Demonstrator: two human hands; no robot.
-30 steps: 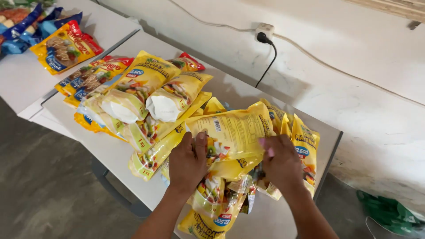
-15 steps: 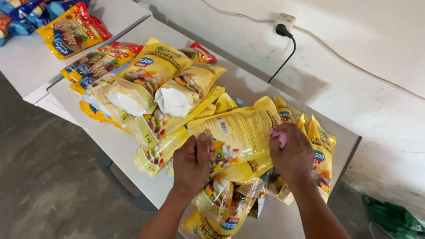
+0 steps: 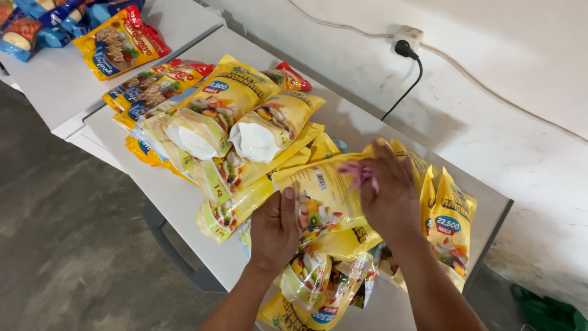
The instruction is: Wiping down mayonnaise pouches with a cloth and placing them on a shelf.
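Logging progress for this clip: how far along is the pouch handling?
Looks done: yellow pouches piled at the table's far end. In hand: the left hand steadies a yellow pouch while the right hand wipes it with a pink cloth. Left: pouches heaped beneath and beside.

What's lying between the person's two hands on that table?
A yellow pouch with fruit pictures spans the gap in the head view: the left hand rests on its near edge, and the right hand, holding something small and pink, is on its far side.

Both hands on one pouch (image 3: 321,190) atop a heap of pouches (image 3: 239,132) on the table (image 3: 165,196), left hand (image 3: 275,230) beside right hand (image 3: 389,193), wall socket (image 3: 407,40) behind.
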